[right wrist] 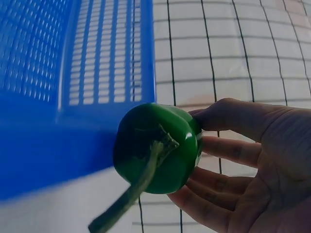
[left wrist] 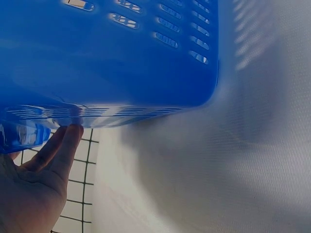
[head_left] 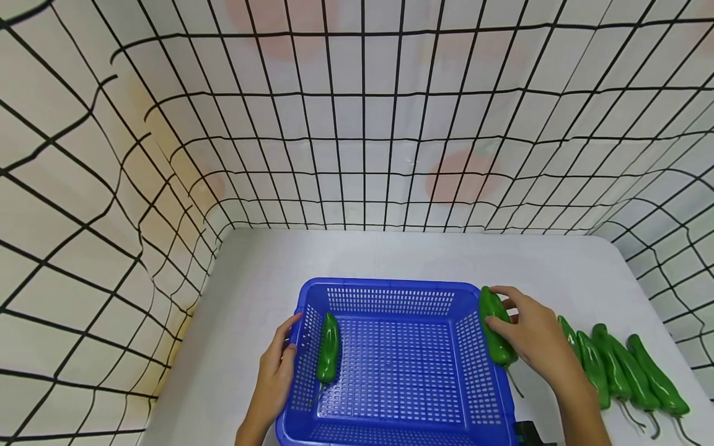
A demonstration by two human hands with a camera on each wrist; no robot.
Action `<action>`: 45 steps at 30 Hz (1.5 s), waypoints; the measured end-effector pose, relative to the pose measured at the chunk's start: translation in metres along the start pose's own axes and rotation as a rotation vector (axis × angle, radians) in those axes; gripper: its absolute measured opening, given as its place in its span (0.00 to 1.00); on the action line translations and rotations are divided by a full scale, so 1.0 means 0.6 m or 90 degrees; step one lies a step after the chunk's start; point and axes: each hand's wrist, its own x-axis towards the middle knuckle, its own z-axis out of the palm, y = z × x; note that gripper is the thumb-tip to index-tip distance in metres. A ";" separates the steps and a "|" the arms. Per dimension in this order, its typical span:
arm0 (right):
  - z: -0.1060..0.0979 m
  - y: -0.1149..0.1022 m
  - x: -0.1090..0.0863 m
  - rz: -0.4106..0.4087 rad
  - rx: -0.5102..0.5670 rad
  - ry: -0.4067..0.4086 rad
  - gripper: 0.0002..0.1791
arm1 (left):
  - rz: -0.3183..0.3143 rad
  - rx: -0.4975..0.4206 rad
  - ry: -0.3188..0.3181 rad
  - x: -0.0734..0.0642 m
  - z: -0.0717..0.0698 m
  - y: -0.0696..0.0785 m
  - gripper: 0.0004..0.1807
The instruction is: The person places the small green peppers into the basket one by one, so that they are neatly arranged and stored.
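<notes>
On the white surface sits a blue plastic basket [head_left: 401, 359] with perforated walls. A long green pepper [head_left: 329, 350] lies inside it along the left wall, stem toward me. At the basket's left side, my left hand [head_left: 275, 368] rests its fingertips; the left wrist view shows fingers [left wrist: 68, 150] fairly straight against the outer wall, below the rim. My right hand [head_left: 532, 334] holds a second green pepper [head_left: 493, 328] between thumb and fingers, over the basket's right rim. From the right wrist, that pepper's rounded stem end [right wrist: 158, 145] faces the camera, its stalk hanging down.
Several more green peppers [head_left: 630, 371] lie side by side on the white surface [head_left: 558, 266] to the right, partly behind my right forearm. Black wire mesh [head_left: 362, 124] encloses the back and sides. A small black object [head_left: 530, 432] shows by the basket's near right corner.
</notes>
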 end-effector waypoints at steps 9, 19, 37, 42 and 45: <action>0.044 -0.051 0.017 -0.025 0.028 -0.033 0.31 | -0.004 -0.006 -0.001 -0.001 0.000 0.000 0.30; 0.117 -0.091 0.032 -0.025 0.036 -0.059 0.30 | 0.002 -0.008 0.000 -0.001 -0.002 -0.003 0.29; 0.228 -0.146 0.051 -0.054 0.045 -0.112 0.29 | 0.000 0.003 0.004 0.002 0.000 -0.002 0.30; 0.250 -0.158 0.059 -0.087 0.042 -0.128 0.27 | -0.004 0.005 0.005 0.001 0.001 -0.001 0.30; 0.264 -0.164 0.063 -0.101 0.046 -0.139 0.26 | -0.002 0.003 0.003 0.001 0.001 0.000 0.30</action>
